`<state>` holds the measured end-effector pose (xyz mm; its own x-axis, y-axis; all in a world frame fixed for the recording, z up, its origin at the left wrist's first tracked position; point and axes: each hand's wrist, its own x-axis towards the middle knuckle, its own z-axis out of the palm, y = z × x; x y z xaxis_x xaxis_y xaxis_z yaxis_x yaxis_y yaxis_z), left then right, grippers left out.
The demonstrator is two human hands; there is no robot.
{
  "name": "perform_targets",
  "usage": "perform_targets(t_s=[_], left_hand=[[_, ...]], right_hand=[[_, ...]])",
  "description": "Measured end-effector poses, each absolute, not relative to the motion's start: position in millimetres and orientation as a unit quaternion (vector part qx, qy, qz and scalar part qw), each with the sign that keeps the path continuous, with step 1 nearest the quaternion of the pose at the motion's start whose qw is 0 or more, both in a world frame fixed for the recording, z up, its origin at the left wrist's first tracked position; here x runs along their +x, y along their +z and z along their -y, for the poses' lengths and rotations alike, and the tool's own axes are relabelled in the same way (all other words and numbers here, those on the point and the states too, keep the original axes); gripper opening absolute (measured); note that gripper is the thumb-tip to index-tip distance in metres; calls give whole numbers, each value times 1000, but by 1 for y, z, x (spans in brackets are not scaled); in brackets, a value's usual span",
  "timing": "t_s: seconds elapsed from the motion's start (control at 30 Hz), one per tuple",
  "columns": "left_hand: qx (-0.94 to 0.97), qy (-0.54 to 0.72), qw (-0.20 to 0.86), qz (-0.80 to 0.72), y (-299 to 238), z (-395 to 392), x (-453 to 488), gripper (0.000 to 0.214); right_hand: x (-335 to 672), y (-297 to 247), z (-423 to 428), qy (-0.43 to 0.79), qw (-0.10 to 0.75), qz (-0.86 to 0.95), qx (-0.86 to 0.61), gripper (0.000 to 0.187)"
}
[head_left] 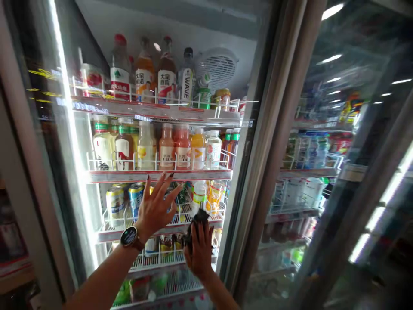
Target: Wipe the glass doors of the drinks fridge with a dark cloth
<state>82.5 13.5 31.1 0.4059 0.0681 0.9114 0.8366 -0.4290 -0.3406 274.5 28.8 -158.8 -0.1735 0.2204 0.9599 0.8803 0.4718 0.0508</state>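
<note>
We've got the L hand (155, 211) spread flat, fingers wide, holding nothing, palm apparently on the glass (151, 284) just below the mid shelf (161, 175), in front of the cans (115, 206); watch (129, 236) on that wrist. The R hand (200, 254) sits lower, below and a bit right of the mid shelf's centre, fingers curled over a dark cloth (196, 220). The cloth is bunched at the fingertips and pressed to the glass, its top edge not far under that shelf. Looks to us like the pane is being wiped. To do it well, prob.: spread the cloth under the whole palm instead of wadding it at the tips, so more fabric meets the glass; use overlapping strokes from above the mid shelf downward, esp. as the patch well below it looks misted; use light L-hand pressure so the door doesn't shift, & wipe off any prints there. Can't tell if the cloth is damp.
</note>
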Motion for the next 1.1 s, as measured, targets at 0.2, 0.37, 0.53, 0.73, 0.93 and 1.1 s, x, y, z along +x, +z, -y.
perform_targets(t_s=[0.2,0.37,0.53,0.73,0.93,1.1], left_hand=[[-724,-464,411,303,28,9,58,64],[-668,-529,438,287,16,24,9,73],[-610,-582,442,307,8,37,-15,78],[-648,-527,446,321,8,54,-19,72],[-654,-496,462,337,9,65,-35,71],[-644,-510,444,359,1,61,-41,68]], right_hand=[[236,126,-57,-377,581,624,-362,78],[155,202,-45,-406,543,670,-302,75],[104,109,-22,-379,434,788,-218,68],[114,-29,-25,-372,283,884,-26,57],[140,92,-31,-418,326,844,-85,59],[110,194,-27,-372,470,768,-226,66]])
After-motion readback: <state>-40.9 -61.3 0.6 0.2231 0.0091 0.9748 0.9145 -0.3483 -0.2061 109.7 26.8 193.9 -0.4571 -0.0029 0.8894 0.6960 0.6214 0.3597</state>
